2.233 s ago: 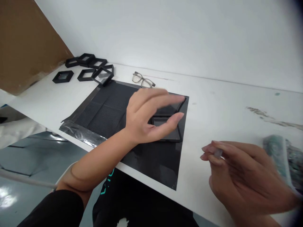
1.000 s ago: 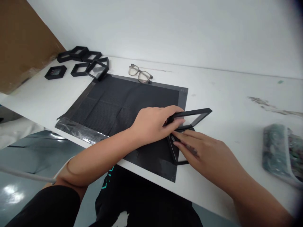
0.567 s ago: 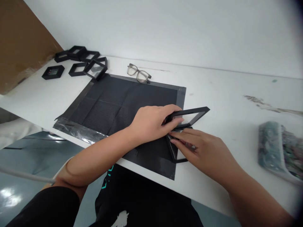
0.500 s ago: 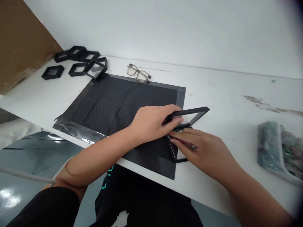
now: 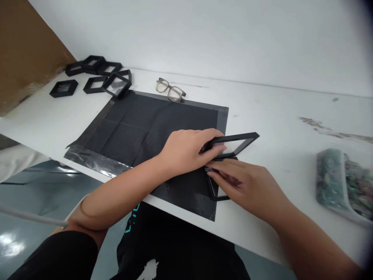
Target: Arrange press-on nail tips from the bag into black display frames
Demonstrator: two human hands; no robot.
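Note:
My left hand (image 5: 189,152) is closed on the raised half of a hinged black frame (image 5: 241,136) with a clear window, thumb across the window and fingers behind the rim. The lower half of the frame (image 5: 213,189) lies at the right edge of a black mat (image 5: 122,128). Over that lower half, my right hand (image 5: 250,182) is closed in a pinch, thumb and forefinger together near the hinge side. A small greyish bit shows at its fingertips, too small to name. The right hand hides much of the lower window.
Several black frames (image 5: 116,84) lie at the back left, near a brown board (image 5: 26,58). A pair of glasses (image 5: 171,90) rests behind the mat. On the right stands a clear plastic tub (image 5: 330,179) of small greenish pieces. A white wall (image 5: 204,39) borders the table.
My right fingertips have shifted slightly left toward the hinge side, and a greyish bit now shows at them. The left hand keeps the upper half raised, almost unmoved.

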